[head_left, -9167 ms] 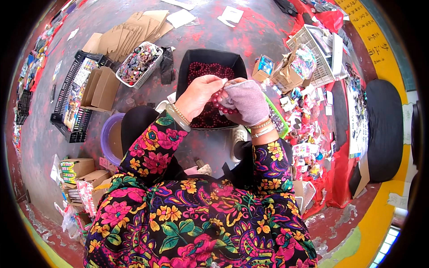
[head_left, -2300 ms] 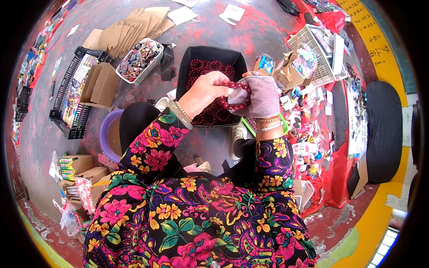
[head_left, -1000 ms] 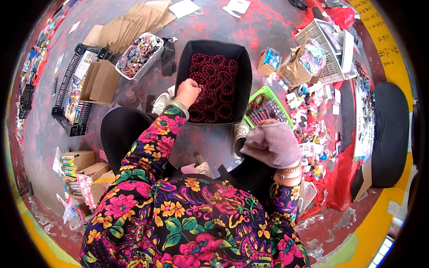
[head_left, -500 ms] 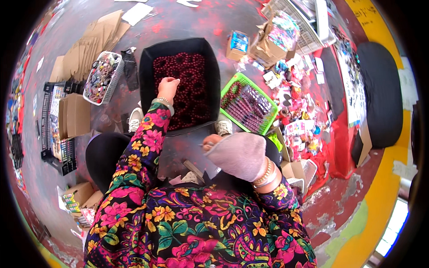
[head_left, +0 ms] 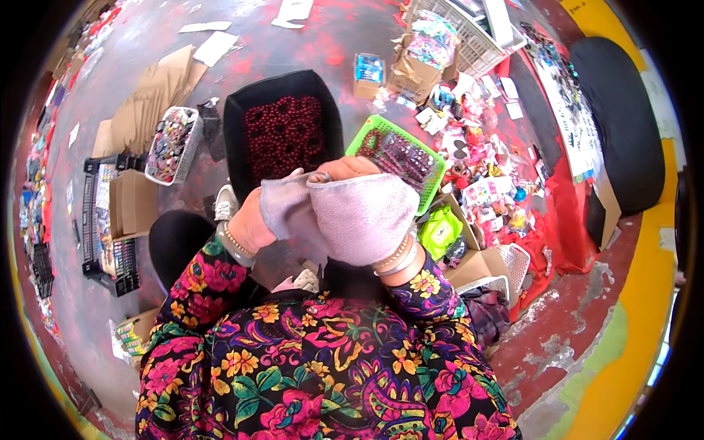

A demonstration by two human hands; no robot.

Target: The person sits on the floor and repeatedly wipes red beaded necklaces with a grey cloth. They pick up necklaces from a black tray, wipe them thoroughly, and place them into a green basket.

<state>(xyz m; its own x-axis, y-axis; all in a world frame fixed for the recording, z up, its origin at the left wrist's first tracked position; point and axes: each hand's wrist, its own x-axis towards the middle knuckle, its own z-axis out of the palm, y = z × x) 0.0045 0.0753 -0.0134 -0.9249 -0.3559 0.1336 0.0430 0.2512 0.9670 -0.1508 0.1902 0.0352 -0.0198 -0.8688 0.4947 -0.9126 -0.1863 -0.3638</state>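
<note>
A pale lilac cloth [head_left: 363,220] is stretched between both hands in front of my chest. My right hand [head_left: 352,168] is closed with the cloth draped over it; only its curled fingers show above the edge. My left hand [head_left: 253,221] grips the cloth's left end, its fingertips partly covered by the fabric. Whether something small lies inside the cloth I cannot tell. Just beyond the hands stands a black bin [head_left: 234,121] filled with dark red beaded bracelets [head_left: 284,136]. To its right, a bright green basket [head_left: 433,192] contains purple and dark red beaded strands [head_left: 402,158].
A white basket of mixed small items [head_left: 193,150], flattened cardboard [head_left: 158,92] and a black crate [head_left: 92,220] lie at left. At right are cardboard boxes [head_left: 416,73], a heap of colourful packaged trinkets [head_left: 488,191] and red cloth [head_left: 561,249].
My left hand has drawn back from over the black bin and now grips the cloth. My right hand, under the cloth, has moved up and left to meet it.
</note>
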